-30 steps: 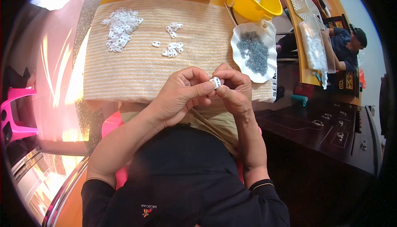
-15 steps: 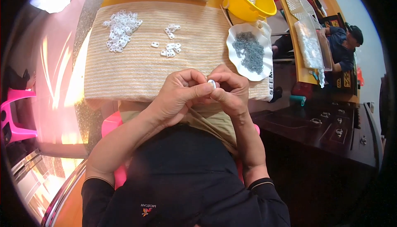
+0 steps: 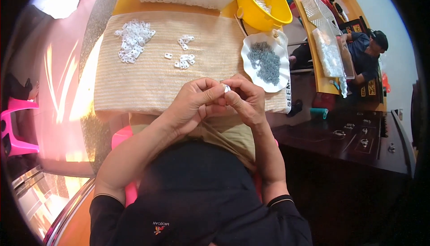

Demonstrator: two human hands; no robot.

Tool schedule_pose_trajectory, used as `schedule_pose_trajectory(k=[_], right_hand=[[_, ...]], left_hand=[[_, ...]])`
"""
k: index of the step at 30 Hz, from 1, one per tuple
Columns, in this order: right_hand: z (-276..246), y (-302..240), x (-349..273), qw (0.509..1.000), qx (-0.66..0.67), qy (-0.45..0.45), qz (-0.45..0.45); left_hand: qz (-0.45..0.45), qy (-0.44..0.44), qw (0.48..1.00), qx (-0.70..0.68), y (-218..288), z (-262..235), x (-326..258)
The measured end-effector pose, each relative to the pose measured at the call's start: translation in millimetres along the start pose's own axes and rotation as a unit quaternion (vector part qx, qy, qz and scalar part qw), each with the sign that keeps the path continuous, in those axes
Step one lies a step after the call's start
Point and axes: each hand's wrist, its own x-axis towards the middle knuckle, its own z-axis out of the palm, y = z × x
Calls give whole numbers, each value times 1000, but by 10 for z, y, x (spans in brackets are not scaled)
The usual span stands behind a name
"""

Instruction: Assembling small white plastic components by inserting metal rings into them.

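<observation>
Head view shows your left hand [image 3: 193, 102] and right hand [image 3: 247, 100] together pinching one small white piece [image 3: 227, 88] near the towel's [image 3: 134, 85] close edge; a heap of white pieces [image 3: 134, 40] lies far left, a plate [image 3: 283, 60] of grey bits [image 3: 268, 69] at right.

Passes freely over the striped cloth [image 3: 130, 89] at near left; meets small white pieces [image 3: 184, 64] mid-cloth, white heap [image 3: 134, 42] far left, scalloped dish [image 3: 284, 69] right, clear bin [image 3: 179, 1] and yellow basin [image 3: 260, 18] beyond.

Black capitals [image 3: 289, 94] on cloth [image 3: 134, 85]; lettering [image 3: 161, 224] on shirt [image 3: 192, 188].
</observation>
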Motion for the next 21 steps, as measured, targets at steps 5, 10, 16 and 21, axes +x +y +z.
schedule_pose_trajectory(k=[5, 10, 16, 21], right_hand=[[-184, -50, 87, 977, -211, 22, 28], [-534, -485, 416, 920, -378, 106, -17], [-1345, -869, 1277, 827, -462, 270, -175], [-731, -630, 1238, 825, -489, 226, -171]], left_hand=[[0, 29, 999, -12, -9, -27, 31], [-12, 48, 999, 9, 17, 13, -22], [-24, 40, 998, 35, -25, 47, 27], [-9, 56, 997, 62, -69, -30, 25]])
